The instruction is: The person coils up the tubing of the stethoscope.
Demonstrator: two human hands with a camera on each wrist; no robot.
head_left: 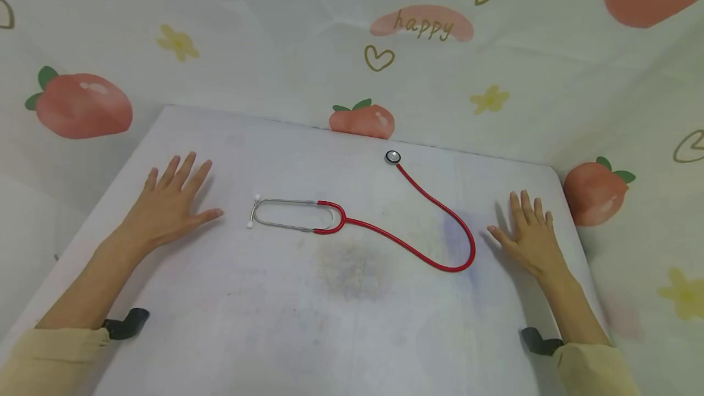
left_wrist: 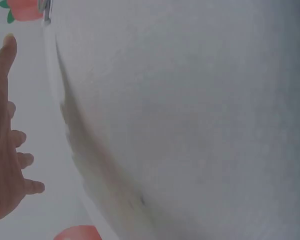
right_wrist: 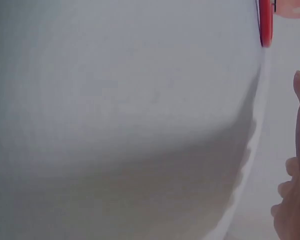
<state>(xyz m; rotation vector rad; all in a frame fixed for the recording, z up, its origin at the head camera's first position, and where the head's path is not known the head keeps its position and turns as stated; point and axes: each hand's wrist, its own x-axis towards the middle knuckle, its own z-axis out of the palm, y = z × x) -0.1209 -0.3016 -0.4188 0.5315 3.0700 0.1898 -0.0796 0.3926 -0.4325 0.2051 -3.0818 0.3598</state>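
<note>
So there's a red stethoscope lying around the middle of the tabletop, between a person's two hands and touching neither. The left hand is wide open, fingers fanned and thumb out toward the ear tips, holding nothing. The right hand is empty too, fingers straight and a bit closer together, thumb pointing at the bend of the red tubing. Both throw soft shadows on the surface.

Around all that, a pale backdrop rises right behind the far edge and along the sides, printed with peaches, yellow flowers, outlined hearts and "happy" lettering. A black angled piece sticks out by each cuff, one near the left sleeve, one near the right sleeve.

Materials-wise: the tubing's smooth and slightly glossy, swinging in a big hook up to a round, dark-rimmed metal chest piece. The ear tubes are thin silvery metal. The tabletop's whitish, with a grainy grey-brown stain and bluish smudges. The backdrop has faint creases.
</note>
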